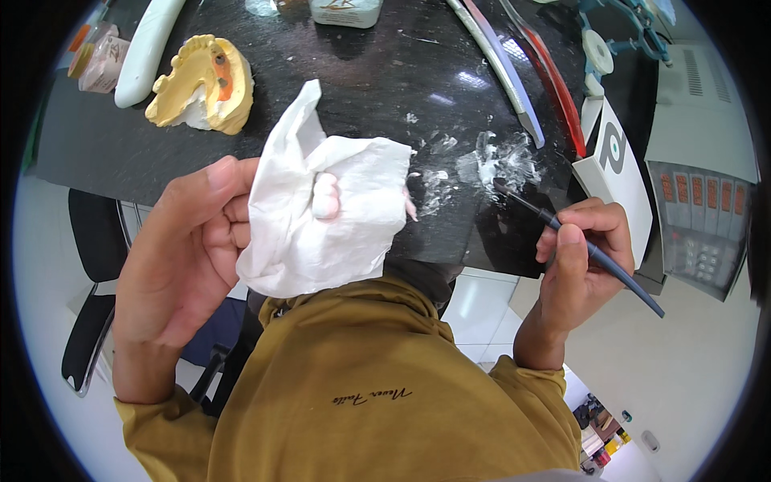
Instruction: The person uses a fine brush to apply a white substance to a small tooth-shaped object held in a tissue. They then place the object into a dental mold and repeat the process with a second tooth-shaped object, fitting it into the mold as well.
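Note:
My left hand (189,249) pinches the edge of a white tissue (353,249), thumb on top and fingers curled beneath. On the tissue rests a small white-and-pink piece (327,197) shaped like a few joined teeth. Between the thumb and fingers of my right hand (585,249) is a slim dark-blue brush (598,255). Its dark tip touches or hovers just over a smeared patch of white paste (502,165) on the black tabletop; which of the two I cannot tell. A yellow dental cast (181,88) with an orange-red patch stands beyond my left hand.
A white handle-like object (148,52) and small jars (103,66) are at the far left. A clear container (345,11) stands at the back. Long strips (514,88), one red, lead toward a white box (618,173) at right. Shade samples (699,201) lie beyond it.

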Available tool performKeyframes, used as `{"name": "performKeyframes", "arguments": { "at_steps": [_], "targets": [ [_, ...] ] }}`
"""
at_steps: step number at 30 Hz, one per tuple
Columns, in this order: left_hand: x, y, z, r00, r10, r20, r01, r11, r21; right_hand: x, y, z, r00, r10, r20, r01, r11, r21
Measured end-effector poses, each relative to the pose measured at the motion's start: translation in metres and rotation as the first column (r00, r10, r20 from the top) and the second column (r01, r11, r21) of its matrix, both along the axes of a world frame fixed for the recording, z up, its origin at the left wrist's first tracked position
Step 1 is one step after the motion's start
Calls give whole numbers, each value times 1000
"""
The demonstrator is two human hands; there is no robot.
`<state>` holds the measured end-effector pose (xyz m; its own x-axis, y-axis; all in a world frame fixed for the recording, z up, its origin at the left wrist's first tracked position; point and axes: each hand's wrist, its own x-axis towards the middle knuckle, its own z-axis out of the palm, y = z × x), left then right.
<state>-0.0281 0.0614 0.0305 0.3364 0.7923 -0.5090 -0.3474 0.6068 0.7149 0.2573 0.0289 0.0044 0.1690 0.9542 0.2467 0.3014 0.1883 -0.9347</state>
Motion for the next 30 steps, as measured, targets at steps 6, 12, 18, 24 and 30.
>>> {"name": "performKeyframes", "arguments": {
  "at_steps": [6, 12, 18, 24, 30],
  "targets": [
    [-4, 1, -1, 998, -62, -7, 62, 998, -26, -13, -4, 7, 998, 20, -56, -9, 981, 193],
    [-8, 6, 2, 988, -154, 31, 155, 988, -19, -29, -2, 4, 879, 417, 233, -476, 801, 362],
    [-12, 5, 0, 979, -205, 14, 205, 979, -13, -53, 3, -4, 820, 401, 409, -561, 707, 431],
    [-12, 3, -3, 981, -183, -55, 183, 983, -18, -54, 7, -8, 767, 407, 496, -623, 657, 425],
    [-11, 4, -2, 981, -189, -44, 189, 982, -3, -55, 8, -8, 771, 410, 487, -619, 660, 425]
  ]
}}
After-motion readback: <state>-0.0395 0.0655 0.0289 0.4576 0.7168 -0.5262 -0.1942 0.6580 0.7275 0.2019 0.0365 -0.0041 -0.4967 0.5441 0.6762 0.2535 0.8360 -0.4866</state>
